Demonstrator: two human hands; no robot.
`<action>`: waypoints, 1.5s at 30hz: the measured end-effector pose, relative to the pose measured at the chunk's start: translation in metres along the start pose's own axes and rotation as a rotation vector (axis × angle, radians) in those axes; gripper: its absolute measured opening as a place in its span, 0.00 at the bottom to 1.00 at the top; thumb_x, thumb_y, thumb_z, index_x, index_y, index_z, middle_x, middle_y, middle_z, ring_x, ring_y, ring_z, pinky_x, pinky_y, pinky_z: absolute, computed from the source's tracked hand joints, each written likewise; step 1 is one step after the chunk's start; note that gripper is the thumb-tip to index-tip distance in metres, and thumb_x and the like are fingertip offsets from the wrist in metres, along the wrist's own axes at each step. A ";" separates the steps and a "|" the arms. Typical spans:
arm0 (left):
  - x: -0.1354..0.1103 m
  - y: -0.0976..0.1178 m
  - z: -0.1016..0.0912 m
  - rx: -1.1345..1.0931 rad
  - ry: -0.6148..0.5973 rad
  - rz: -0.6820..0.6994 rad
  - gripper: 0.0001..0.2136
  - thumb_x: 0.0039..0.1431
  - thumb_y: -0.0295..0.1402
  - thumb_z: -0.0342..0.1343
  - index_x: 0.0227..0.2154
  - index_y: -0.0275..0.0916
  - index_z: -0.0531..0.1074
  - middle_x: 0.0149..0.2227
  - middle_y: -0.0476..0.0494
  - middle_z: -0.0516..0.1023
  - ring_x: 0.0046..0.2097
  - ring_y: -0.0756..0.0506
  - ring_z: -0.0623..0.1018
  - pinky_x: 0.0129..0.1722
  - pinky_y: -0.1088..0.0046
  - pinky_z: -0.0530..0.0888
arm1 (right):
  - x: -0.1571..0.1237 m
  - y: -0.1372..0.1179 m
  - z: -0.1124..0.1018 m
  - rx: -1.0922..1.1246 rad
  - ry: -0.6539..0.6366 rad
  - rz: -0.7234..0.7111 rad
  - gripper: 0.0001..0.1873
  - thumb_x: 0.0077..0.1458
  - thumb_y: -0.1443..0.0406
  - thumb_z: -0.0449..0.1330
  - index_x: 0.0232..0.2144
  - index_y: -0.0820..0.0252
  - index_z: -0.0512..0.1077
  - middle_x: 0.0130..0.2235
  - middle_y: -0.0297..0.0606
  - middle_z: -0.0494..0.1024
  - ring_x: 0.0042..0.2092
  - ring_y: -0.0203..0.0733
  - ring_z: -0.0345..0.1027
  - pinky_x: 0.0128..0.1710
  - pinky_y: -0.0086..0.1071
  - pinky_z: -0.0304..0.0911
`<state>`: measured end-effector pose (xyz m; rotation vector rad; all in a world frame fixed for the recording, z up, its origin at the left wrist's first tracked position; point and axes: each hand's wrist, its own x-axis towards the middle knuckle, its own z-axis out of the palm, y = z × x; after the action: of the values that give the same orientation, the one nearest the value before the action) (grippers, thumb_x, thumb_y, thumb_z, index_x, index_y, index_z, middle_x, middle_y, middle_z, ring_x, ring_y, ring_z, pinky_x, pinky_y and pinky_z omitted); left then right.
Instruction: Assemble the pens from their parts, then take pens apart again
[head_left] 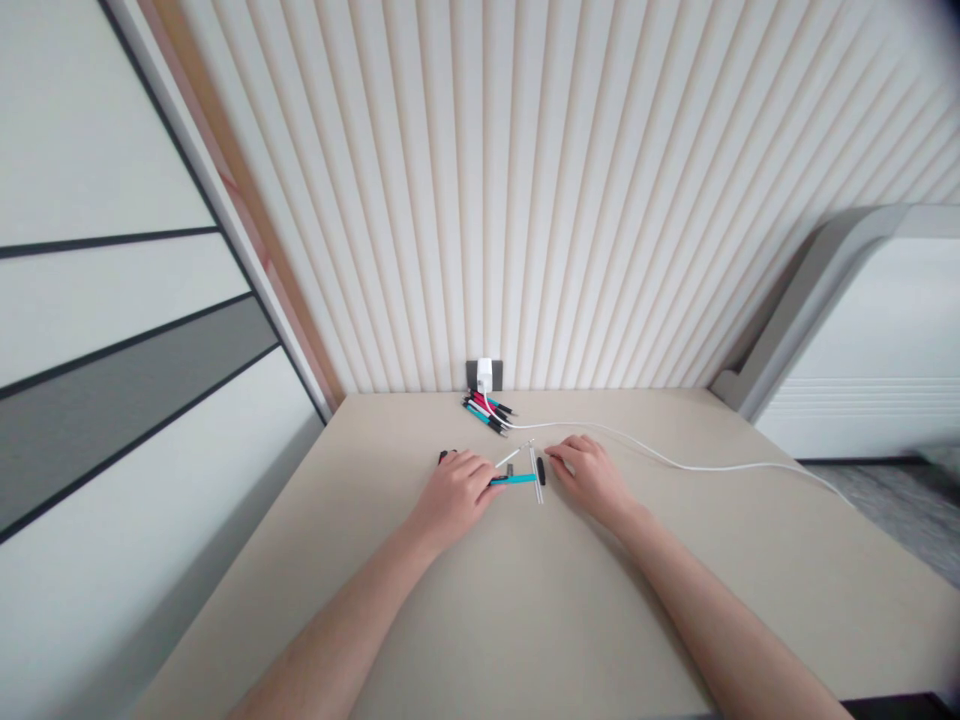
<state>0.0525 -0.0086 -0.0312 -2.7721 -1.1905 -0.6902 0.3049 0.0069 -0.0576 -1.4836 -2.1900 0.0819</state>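
My left hand [459, 493] is closed, with a turquoise pen barrel [517, 479] in its fingers, pointing right. Just beyond that hand's fingers a black piece [444, 456] shows, partly hidden. My right hand [589, 470] rests low over the table with thumb and finger pinched together; whatever sits between them is too small to name. Beside its fingertips lies a short black pen part [541, 471]. Thin white pen refills [535, 474] lie between the hands, and another white refill [511, 456] slants behind the barrel. A small grey piece [510, 468] is next to it.
Several pens [486, 411], turquoise, red and black, lie piled at the back of the beige table [480, 620]. Above them a white charger [484, 375] is plugged into the wall. Its white cable [675, 464] runs rightward across the table. A cabinet [150, 400] stands left.
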 end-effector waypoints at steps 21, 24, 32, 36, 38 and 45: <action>-0.001 -0.001 0.001 0.007 -0.011 0.002 0.06 0.64 0.36 0.54 0.35 0.39 0.70 0.35 0.46 0.77 0.40 0.44 0.73 0.42 0.65 0.66 | -0.011 -0.003 -0.010 -0.137 -0.073 -0.124 0.11 0.61 0.59 0.58 0.44 0.50 0.76 0.43 0.40 0.74 0.45 0.45 0.65 0.45 0.37 0.55; -0.001 -0.002 0.002 0.005 -0.012 0.002 0.06 0.64 0.36 0.54 0.35 0.39 0.70 0.35 0.46 0.77 0.40 0.43 0.73 0.42 0.65 0.66 | -0.011 -0.002 -0.008 -0.167 -0.068 -0.106 0.11 0.60 0.61 0.59 0.44 0.51 0.76 0.43 0.40 0.74 0.45 0.45 0.65 0.45 0.37 0.55; -0.001 -0.001 0.002 0.001 -0.015 0.003 0.06 0.64 0.36 0.54 0.34 0.39 0.70 0.35 0.46 0.77 0.39 0.44 0.73 0.40 0.66 0.66 | -0.010 -0.002 -0.007 -0.178 -0.065 -0.051 0.11 0.60 0.61 0.58 0.43 0.52 0.76 0.44 0.41 0.75 0.46 0.45 0.66 0.46 0.37 0.55; -0.001 -0.002 0.002 -0.012 -0.002 0.014 0.06 0.63 0.35 0.55 0.34 0.39 0.71 0.35 0.46 0.77 0.39 0.45 0.73 0.39 0.66 0.66 | -0.011 -0.004 -0.009 -0.157 -0.062 -0.053 0.11 0.60 0.60 0.59 0.44 0.52 0.76 0.43 0.40 0.75 0.46 0.45 0.66 0.46 0.37 0.55; -0.001 -0.002 0.003 -0.014 0.006 0.015 0.05 0.63 0.35 0.55 0.34 0.39 0.71 0.35 0.46 0.77 0.40 0.45 0.73 0.40 0.66 0.67 | -0.011 -0.005 -0.010 -0.135 -0.046 -0.064 0.12 0.60 0.59 0.58 0.44 0.52 0.76 0.43 0.40 0.75 0.46 0.45 0.66 0.46 0.37 0.56; -0.002 -0.002 0.003 -0.048 0.014 0.050 0.05 0.64 0.35 0.54 0.36 0.39 0.71 0.36 0.45 0.77 0.40 0.44 0.74 0.42 0.65 0.67 | -0.008 -0.017 -0.004 0.131 0.095 0.003 0.14 0.64 0.59 0.51 0.42 0.53 0.77 0.40 0.40 0.77 0.43 0.44 0.67 0.45 0.37 0.58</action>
<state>0.0513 -0.0074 -0.0350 -2.8203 -1.1120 -0.7427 0.2947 -0.0082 -0.0515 -1.3903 -2.0665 0.1497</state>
